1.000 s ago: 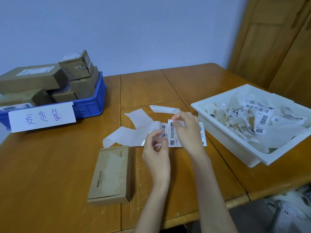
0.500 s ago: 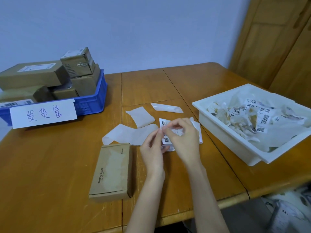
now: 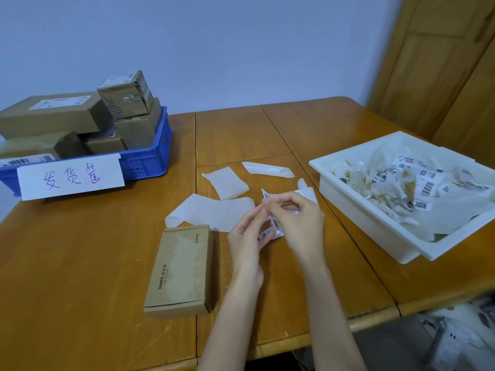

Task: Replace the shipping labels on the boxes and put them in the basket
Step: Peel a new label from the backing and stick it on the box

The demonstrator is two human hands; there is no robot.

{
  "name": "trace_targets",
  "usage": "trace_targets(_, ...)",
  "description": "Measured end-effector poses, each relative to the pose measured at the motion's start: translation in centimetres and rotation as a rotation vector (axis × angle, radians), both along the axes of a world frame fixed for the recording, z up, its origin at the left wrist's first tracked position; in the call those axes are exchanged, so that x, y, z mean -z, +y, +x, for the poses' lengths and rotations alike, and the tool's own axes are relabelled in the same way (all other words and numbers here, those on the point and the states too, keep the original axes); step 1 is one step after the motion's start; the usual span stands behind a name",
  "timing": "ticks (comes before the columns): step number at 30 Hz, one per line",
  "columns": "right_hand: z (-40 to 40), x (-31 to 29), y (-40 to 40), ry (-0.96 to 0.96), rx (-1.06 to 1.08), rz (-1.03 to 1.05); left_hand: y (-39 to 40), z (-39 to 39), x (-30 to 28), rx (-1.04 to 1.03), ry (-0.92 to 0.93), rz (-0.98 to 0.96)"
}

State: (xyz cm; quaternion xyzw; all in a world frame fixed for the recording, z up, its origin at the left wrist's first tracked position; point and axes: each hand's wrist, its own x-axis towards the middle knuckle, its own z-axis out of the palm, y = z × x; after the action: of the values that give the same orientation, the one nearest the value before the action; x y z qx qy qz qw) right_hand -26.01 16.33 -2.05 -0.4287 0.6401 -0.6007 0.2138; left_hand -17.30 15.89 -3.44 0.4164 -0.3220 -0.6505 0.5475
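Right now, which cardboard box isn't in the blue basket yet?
The flat brown box lying alone on the table, just left of the left hand. All the other boxes are piled in the blue basket.

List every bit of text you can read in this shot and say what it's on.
"发货筐": handwritten on the white paper sign on the blue basket.
Brand print on the cardboard box lying on the table: too blurred to read.
Label in the hands: codes only, text too small.
Labels in the white tray: barcodes, unreadable.
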Motion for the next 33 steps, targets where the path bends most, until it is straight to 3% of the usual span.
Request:
trace_targets(28, -0.45, 0.52, 0.59, -0.14, -0.019, -0.011, -0.05, 0.34, 0.6, 0.043, 0.029, 0.001)
trace_targets(33, -0.84, 0.79, 1.02, -0.191, -0.117, -0.015, -0.19, 0.48, 0.57, 0.021, 0.042, 0.001)
